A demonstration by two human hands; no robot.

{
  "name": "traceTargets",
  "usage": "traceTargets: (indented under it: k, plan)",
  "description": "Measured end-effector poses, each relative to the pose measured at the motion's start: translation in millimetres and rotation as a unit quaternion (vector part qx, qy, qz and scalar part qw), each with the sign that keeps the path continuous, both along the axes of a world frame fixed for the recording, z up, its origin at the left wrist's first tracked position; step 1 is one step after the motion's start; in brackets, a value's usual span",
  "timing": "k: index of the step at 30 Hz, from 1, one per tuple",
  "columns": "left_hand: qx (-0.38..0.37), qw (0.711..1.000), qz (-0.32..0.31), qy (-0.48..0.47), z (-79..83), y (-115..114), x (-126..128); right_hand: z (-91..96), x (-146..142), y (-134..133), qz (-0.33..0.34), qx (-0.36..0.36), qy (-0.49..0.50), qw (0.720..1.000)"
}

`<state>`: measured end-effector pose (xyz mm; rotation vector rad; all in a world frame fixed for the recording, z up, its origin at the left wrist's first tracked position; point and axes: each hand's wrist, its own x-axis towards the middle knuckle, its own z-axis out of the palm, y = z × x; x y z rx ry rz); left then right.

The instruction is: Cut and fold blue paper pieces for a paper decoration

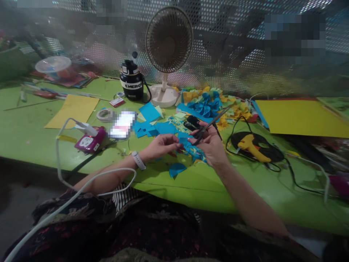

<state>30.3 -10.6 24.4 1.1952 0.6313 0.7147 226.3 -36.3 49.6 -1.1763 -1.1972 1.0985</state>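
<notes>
My right hand is closed around the handles of a pair of black scissors whose blades point up and to the right. My left hand, with a white band on its wrist, pinches a piece of blue paper just in front of the scissors. Both hands hover over the green table, above a scatter of blue paper scraps. More cut blue pieces lie just beyond the hands.
A small desk fan and a black flask stand at the back. Folded blue and yellow paper shapes, yellow sheets, a yellow glue gun, tape and a pink device with a white cable surround the hands.
</notes>
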Motion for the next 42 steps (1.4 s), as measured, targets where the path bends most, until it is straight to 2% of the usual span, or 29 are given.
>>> traceTargets:
  k: [5,12,17,23,28,38,42]
  plan:
    - [-0.022,1.0,0.006,-0.004,1.2,-0.5,1.3,-2.1,-1.4,-1.7,0.009,0.016,-0.056,0.998]
    - [-0.047,0.998,0.034,0.004,-4.9,0.6,3.4,-7.4,-6.2,-3.3,0.006,0.026,-0.074,0.997]
    - [-0.035,0.998,0.053,-0.001,1.5,1.7,0.4,-2.7,1.3,-1.2,-0.009,0.023,-0.077,0.997]
    - [0.005,0.994,0.108,-0.036,12.4,5.6,-5.5,0.8,3.8,-2.4,0.108,-0.07,-0.125,0.984]
    - [0.018,0.987,0.147,-0.054,13.4,6.3,-5.5,-2.1,-4.0,-7.3,0.169,-0.123,-0.141,0.968]
    - [0.043,0.985,0.154,-0.06,12.5,2.0,-2.3,-5.1,-6.4,-8.9,0.176,-0.106,-0.176,0.963]
    - [0.025,0.987,0.15,-0.057,11.3,0.1,-0.8,-8.7,-5.2,-9.4,0.178,-0.1,-0.18,0.962]
